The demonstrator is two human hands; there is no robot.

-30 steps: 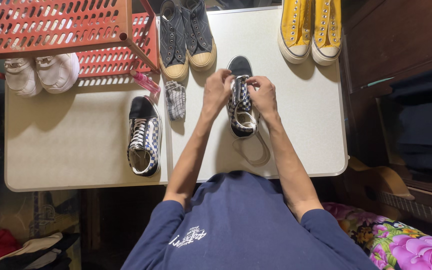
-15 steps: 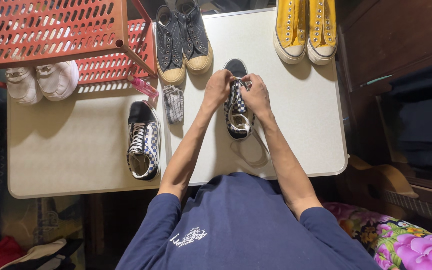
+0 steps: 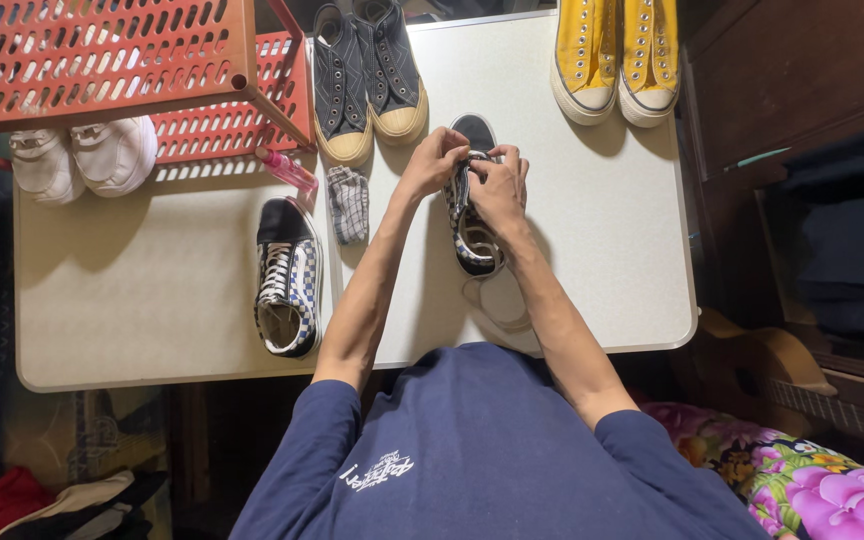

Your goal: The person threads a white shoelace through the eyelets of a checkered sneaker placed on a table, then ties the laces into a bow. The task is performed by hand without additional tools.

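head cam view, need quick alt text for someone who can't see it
Seen from above, a person's left hand and right hand work the white lace of a black-and-white checkered canvas sneaker on a pale table. Its laced twin lies to the left, with yellow high-tops at the far edge.

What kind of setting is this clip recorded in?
Probably a home room used for shoe care: a pale folding table bearing several sneaker pairs, a red perforated plastic rack, and flowered bedding nearby.

On the table [image 3: 602, 230], a folded cloth [image 3: 349, 204] lies between two sneakers [image 3: 288, 275], beside a rack [image 3: 132, 60].
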